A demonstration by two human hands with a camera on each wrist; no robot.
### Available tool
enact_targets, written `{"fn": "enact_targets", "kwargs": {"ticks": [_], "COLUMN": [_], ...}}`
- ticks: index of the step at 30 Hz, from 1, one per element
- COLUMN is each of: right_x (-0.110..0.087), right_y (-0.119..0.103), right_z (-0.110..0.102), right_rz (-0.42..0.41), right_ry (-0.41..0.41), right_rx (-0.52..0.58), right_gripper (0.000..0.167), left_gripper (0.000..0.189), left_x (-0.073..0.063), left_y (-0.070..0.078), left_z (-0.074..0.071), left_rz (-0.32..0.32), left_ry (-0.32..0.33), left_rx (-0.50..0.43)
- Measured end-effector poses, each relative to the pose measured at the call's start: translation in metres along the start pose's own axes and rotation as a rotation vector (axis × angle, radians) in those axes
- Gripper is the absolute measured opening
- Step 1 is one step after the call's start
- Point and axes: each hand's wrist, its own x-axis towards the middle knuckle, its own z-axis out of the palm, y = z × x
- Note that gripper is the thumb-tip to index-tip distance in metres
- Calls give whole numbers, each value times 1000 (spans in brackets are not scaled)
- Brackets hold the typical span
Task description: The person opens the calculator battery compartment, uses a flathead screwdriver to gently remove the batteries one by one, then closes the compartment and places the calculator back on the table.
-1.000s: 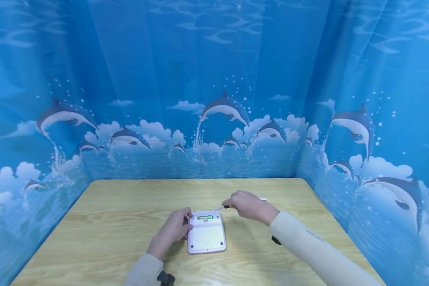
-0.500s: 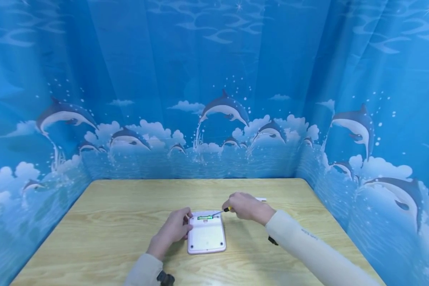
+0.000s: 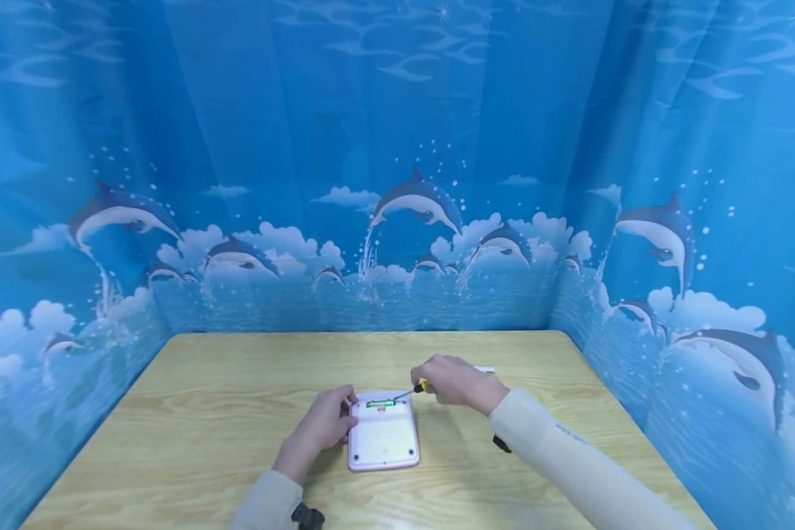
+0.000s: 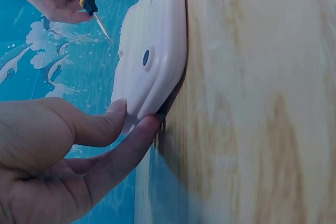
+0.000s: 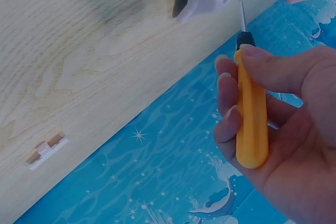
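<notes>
A pale pink calculator (image 3: 384, 438) lies back up on the table, round dark feet at its corners. In its uncovered battery slot, near the far edge, sits a green battery (image 3: 380, 403). My left hand (image 3: 322, 418) pinches the calculator's left edge between thumb and fingers; the left wrist view shows this grip (image 4: 79, 145) close up. My right hand (image 3: 456, 381) holds a screwdriver (image 5: 252, 114) by its yellow handle, fingers wrapped round it. In the head view the screwdriver's thin shaft points at the battery's right end. Whether the tip touches it I cannot tell.
A small white battery cover (image 5: 48, 152) lies on the wooden table (image 3: 252, 368), beyond my right hand. Blue curtains (image 3: 397, 132) printed with dolphins surround the table at the back and both sides.
My right hand has shifted slightly left and towards me, bringing the screwdriver tip from the calculator's far edge to the battery's right end. My left hand and the calculator stay in place.
</notes>
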Motion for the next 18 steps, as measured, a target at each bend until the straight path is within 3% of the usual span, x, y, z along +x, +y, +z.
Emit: {"fn": "enact_targets", "kwargs": {"ticks": [18], "right_x": [4], "right_y": [-2], "right_z": [0], "right_rz": [33], "right_ry": [-16], "right_rx": [10], "right_gripper": [26], "left_gripper": [21], "left_x": [0], "left_y": [-2], "left_z": [-1], "left_rz": [23], "left_ry": [-5], "left_rx": [-7]}}
